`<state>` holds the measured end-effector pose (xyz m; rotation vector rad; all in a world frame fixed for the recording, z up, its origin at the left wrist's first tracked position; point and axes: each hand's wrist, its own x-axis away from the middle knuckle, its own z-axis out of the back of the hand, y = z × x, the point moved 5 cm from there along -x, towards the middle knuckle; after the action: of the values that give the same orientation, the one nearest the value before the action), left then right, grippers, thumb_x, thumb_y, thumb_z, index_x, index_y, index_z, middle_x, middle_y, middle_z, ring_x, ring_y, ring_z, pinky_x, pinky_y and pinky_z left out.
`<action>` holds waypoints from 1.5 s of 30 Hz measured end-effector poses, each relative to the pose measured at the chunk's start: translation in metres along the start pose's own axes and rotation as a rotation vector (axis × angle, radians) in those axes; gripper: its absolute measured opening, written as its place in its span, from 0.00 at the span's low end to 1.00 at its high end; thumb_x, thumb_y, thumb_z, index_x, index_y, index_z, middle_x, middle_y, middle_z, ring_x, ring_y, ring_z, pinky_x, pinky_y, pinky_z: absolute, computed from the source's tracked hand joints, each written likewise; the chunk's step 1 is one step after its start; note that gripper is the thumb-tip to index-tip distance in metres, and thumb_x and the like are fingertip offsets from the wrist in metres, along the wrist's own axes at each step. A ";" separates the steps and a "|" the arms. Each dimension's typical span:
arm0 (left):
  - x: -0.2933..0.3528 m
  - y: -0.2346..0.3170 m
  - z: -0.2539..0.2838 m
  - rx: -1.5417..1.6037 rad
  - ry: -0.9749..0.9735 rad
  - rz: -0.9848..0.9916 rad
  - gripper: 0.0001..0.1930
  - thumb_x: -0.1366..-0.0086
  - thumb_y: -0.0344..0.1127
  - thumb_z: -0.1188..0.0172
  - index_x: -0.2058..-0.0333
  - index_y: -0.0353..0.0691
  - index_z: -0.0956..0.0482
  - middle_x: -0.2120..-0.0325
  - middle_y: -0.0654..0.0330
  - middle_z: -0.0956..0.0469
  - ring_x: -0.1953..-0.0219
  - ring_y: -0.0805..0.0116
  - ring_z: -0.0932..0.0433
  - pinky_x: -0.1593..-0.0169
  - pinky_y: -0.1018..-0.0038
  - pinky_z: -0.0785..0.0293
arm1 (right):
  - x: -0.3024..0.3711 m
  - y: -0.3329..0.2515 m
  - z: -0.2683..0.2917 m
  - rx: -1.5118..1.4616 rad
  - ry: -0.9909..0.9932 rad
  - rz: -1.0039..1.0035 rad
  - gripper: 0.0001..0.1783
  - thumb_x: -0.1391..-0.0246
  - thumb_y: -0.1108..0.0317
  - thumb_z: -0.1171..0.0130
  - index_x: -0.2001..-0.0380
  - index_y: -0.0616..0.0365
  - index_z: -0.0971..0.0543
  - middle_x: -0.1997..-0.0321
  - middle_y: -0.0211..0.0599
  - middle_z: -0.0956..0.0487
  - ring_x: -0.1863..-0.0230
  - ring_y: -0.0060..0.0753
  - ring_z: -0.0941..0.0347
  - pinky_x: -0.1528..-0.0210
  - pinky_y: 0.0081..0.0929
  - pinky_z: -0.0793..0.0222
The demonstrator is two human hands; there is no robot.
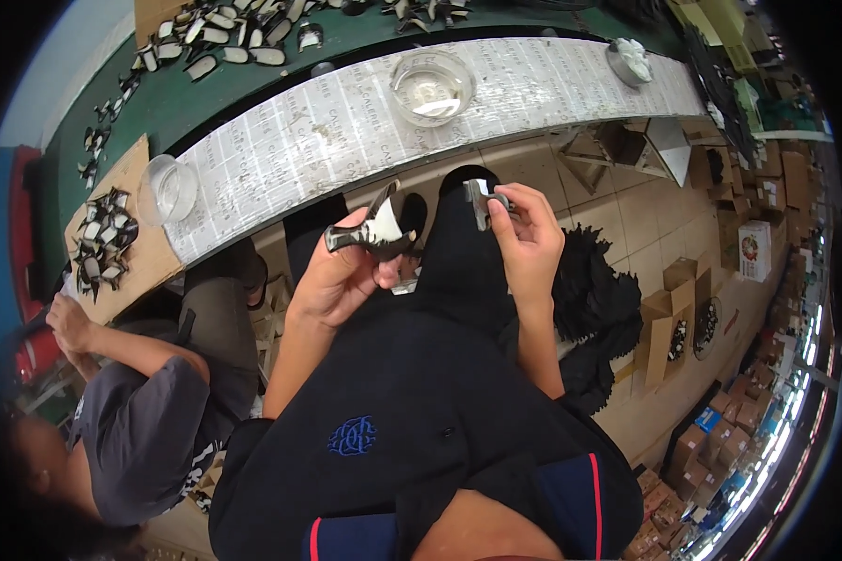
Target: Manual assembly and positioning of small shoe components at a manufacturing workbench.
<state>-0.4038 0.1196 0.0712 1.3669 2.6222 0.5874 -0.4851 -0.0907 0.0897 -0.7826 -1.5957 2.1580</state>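
Above my lap, my left hand (332, 280) is closed around a glossy black curved piece (380, 230) with pointed ends and a white face; I cannot tell exactly what kind of part it is. My right hand (527, 234), to the right and apart from it, pinches a smaller dark piece (478, 198) with a whitish edge between thumb and fingers. Much of this smaller piece is hidden by the fingers. Below my left hand shows a small pale item (403, 287), too covered to name.
Before me runs a paper-covered bench strip (290, 140) bearing a clear round dish (432, 86), another clear dish (170, 187) and a white-filled cup (630, 62). Black-and-white pieces (243, 35) lie beyond; more (106, 238) sit on cardboard near a co-worker (140, 402). Black fabric (594, 299) hangs right.
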 end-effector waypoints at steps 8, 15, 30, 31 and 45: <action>-0.003 0.000 -0.027 0.342 -0.250 0.053 0.17 0.35 0.30 0.36 0.49 0.37 0.26 0.69 0.64 0.29 0.72 0.72 0.28 0.73 0.79 0.26 | 0.036 0.115 -0.027 -0.172 -0.097 -0.285 0.10 0.40 0.74 0.37 0.58 0.68 0.20 0.59 0.33 0.21 0.63 0.17 0.24 0.63 0.16 0.27; -0.014 -0.006 -0.024 0.302 -0.115 0.061 0.22 0.37 0.35 0.33 0.46 0.42 0.27 0.67 0.67 0.31 0.72 0.75 0.33 0.73 0.81 0.30 | 0.055 0.168 -0.037 -0.069 -0.088 -0.324 0.08 0.41 0.71 0.36 0.61 0.64 0.18 0.71 0.28 0.20 0.72 0.13 0.29 0.70 0.16 0.33; -0.328 0.252 -0.043 -1.457 0.298 -0.812 0.25 0.35 0.40 0.35 0.45 0.29 0.25 0.52 0.50 0.19 0.51 0.61 0.20 0.50 0.68 0.23 | 0.046 0.169 -0.029 -0.154 -0.041 -0.370 0.08 0.40 0.70 0.37 0.62 0.64 0.19 0.71 0.31 0.20 0.74 0.15 0.28 0.71 0.16 0.32; -0.340 0.264 -0.014 -1.736 0.425 -0.767 0.24 0.37 0.41 0.34 0.46 0.30 0.23 0.54 0.49 0.18 0.51 0.60 0.19 0.49 0.66 0.24 | 0.046 0.171 -0.027 -0.217 -0.014 -0.390 0.08 0.40 0.70 0.38 0.62 0.64 0.19 0.73 0.30 0.20 0.75 0.14 0.29 0.71 0.16 0.33; -0.284 0.254 0.109 -2.364 0.666 -0.736 0.15 0.38 0.34 0.39 0.55 0.33 0.20 0.58 0.46 0.21 0.56 0.45 0.23 0.51 0.58 0.26 | 0.046 0.181 -0.030 -0.245 -0.022 -0.443 0.08 0.40 0.70 0.38 0.62 0.64 0.19 0.75 0.29 0.21 0.74 0.13 0.27 0.71 0.18 0.32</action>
<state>-0.0142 0.0507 0.0527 -0.5814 0.5860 2.4922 -0.4941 -0.0972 -0.0989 -0.4159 -1.8602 1.6865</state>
